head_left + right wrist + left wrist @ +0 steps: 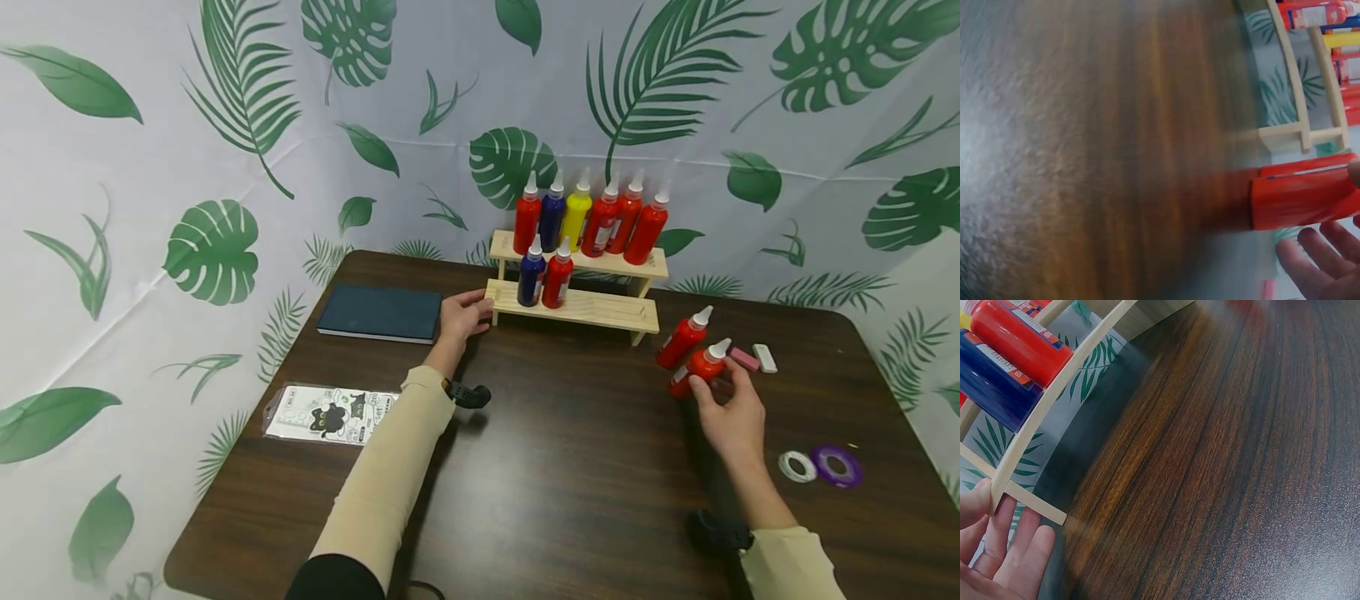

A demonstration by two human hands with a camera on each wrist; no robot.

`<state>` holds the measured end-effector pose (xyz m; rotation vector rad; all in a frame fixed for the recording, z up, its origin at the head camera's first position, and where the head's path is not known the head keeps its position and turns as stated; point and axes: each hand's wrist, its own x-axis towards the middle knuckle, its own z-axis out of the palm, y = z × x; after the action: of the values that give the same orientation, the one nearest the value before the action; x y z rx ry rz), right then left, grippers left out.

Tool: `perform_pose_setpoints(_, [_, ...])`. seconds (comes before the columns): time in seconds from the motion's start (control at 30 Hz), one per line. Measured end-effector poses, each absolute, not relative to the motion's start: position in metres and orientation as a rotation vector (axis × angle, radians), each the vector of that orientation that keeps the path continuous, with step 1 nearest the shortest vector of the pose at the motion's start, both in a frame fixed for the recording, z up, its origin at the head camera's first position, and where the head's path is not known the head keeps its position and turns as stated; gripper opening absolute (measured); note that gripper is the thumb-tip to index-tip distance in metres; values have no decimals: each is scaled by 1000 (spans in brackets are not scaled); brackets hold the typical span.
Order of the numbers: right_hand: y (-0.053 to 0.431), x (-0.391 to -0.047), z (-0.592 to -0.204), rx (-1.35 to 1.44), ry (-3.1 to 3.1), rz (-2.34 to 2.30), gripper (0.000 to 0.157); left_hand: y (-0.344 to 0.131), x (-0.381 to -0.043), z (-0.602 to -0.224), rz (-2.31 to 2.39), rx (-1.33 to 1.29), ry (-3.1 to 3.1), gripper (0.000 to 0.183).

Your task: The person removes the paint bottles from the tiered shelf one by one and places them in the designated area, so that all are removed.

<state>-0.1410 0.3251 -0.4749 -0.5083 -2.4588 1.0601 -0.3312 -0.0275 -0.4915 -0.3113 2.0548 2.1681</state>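
My left hand (pixel 461 318) pinches the left end of a two-step wooden rack (pixel 592 307), thumb on top and fingers beneath in the left wrist view. On its lower step stand a dark blue squeeze bottle (pixel 997 387) and a red one (pixel 1022 340). The upper step carries several bottles, among them a yellow bottle (pixel 576 218). Right of the rack, my right hand (pixel 737 417) holds a red squeeze bottle (pixel 1304 199) with a white nozzle between thumb and fingers. Just behind it stands another red bottle (pixel 678 342).
A dark blue notebook (pixel 381 312) and a packaged stationery set (pixel 322 414) lie at the left. Beyond the right hand are a pink block (pixel 745 359) and a white block (pixel 765 358). A white tape roll (pixel 797 467) and a purple one (pixel 838 467) lie nearer.
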Motion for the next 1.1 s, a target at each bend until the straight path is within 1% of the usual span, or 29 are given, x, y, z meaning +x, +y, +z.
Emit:
perform_pose_setpoints(0.1, [321,-139,-467,-519,-2377,1003,52,-27,-330,-492,2168,-301,2063,32])
perform_pose_setpoints(0.23, [309,-134,-445,-511,-2156,887,44,-26,-329,-492,2169,-301,2064,32])
perform_pose_setpoints(0.3, [300,-134,-433,-439,-2063,854,41,-26,-329,-492,2168,-307,2065,32])
perform_pose_setpoints(0.43, [276,-143,-417,-168,-2048,838,35,-26,-329,-491,2164,-317,2059,31])
perform_pose_setpoints(0.57, [249,-169,-417,20,-2234,888,40,-27,-329,-491,2162,-316,2059,31])
perform_pose_setpoints(0.67, [227,-198,-427,72,-2435,958,50,-29,-330,-491,2168,-330,2075,30])
perform_pose_setpoints(0.8, [202,-235,-436,84,-2602,1091,58,-31,-330,-492,2166,-343,2088,29])
perform_pose_setpoints(0.9, [191,-256,-436,62,-2591,1180,61,-29,-331,-492,2160,-328,2078,30])
perform_pose_setpoints(1.1, [184,-280,-430,8,-2555,1275,62,-26,-332,-492,2159,-331,2056,29])
